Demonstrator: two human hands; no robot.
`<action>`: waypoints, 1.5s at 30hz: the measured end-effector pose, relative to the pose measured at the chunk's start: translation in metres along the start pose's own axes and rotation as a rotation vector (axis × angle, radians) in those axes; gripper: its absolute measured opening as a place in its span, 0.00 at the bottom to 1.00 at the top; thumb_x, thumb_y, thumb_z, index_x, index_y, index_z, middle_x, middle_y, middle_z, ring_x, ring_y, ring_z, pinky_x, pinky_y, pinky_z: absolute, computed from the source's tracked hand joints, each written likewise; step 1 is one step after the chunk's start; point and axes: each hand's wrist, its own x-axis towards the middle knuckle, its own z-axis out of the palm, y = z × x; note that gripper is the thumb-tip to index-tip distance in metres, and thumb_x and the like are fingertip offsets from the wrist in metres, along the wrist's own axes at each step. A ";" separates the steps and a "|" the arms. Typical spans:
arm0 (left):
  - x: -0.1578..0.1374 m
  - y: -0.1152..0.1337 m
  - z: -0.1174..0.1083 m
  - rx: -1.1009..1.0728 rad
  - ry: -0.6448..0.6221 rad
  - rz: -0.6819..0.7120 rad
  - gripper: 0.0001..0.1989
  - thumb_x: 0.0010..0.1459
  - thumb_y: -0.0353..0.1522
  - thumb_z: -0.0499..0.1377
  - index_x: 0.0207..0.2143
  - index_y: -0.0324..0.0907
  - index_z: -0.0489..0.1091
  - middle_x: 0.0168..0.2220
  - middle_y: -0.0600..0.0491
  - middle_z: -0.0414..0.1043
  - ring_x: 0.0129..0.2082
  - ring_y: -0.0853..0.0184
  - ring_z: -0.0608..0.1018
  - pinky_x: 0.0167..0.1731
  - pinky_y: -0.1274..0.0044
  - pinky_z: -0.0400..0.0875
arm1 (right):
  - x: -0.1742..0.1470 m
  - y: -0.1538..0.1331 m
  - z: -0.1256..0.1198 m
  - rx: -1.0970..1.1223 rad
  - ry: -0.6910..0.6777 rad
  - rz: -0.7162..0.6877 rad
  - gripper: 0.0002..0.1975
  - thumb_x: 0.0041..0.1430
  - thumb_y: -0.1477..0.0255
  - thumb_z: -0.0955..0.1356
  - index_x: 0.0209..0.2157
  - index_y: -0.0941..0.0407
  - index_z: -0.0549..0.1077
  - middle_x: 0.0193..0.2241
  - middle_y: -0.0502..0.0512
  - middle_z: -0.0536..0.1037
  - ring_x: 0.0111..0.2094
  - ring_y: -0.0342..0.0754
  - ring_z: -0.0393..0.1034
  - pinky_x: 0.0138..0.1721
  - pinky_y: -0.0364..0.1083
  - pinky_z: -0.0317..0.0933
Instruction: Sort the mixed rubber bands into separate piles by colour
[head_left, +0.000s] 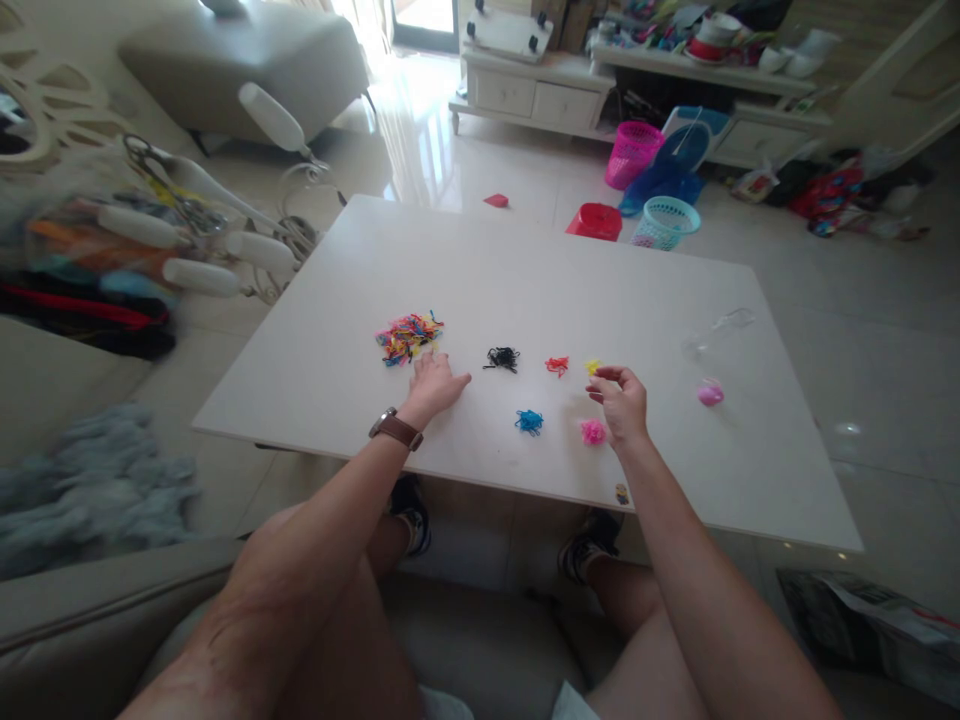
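Note:
A mixed pile of small coloured rubber bands (pixel 407 337) lies left of centre on the white table (pixel 465 255). At its near edge, my left hand (pixel 435 385) reaches palm down with fingers spread and thumb out. My right hand (pixel 622 400) is bent into a pinch beside a small yellow cluster (pixel 592 367); whatever sits between its fingertips is too small to make out. Between the hands are black bands (pixel 502 359), red bands (pixel 556 366) and blue bands (pixel 529 421), each in its own cluster. Pink bands (pixel 592 432) lie just below my right hand.
Toward the table's right side lie a pink rounded object (pixel 710 393) and a clear plastic item (pixel 731 318). A small cartoon sticker (pixel 622 494) marks the near edge. Beyond the far edge stand a red stool (pixel 596 222) and a light-blue basket (pixel 667 222).

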 end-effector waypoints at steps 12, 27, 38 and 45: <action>0.022 -0.022 0.008 -0.004 0.073 0.020 0.25 0.51 0.39 0.62 0.49 0.35 0.72 0.64 0.32 0.61 0.66 0.44 0.61 0.64 0.63 0.55 | -0.008 -0.002 -0.011 -0.057 -0.039 -0.006 0.12 0.44 0.67 0.73 0.32 0.55 0.74 0.34 0.48 0.76 0.26 0.40 0.72 0.31 0.43 0.67; 0.000 0.018 0.005 -0.624 0.091 0.045 0.08 0.41 0.24 0.67 0.28 0.40 0.80 0.30 0.47 0.79 0.37 0.58 0.80 0.48 0.69 0.71 | -0.011 -0.004 -0.007 -0.101 -0.095 -0.029 0.09 0.47 0.67 0.72 0.32 0.55 0.74 0.34 0.49 0.76 0.27 0.42 0.72 0.33 0.44 0.69; -0.028 0.042 0.021 -0.964 -0.349 0.108 0.09 0.46 0.28 0.71 0.27 0.39 0.73 0.29 0.46 0.80 0.31 0.65 0.81 0.40 0.70 0.76 | -0.026 -0.005 0.004 -0.325 -0.358 -0.114 0.11 0.51 0.63 0.73 0.35 0.55 0.77 0.32 0.53 0.80 0.29 0.46 0.73 0.31 0.45 0.66; -0.037 0.045 0.029 -1.005 -0.536 0.203 0.18 0.46 0.34 0.74 0.33 0.40 0.69 0.29 0.46 0.80 0.32 0.62 0.82 0.38 0.69 0.76 | -0.040 -0.007 0.015 -0.316 -0.554 -0.160 0.16 0.54 0.62 0.73 0.44 0.53 0.80 0.38 0.54 0.83 0.31 0.45 0.73 0.33 0.45 0.68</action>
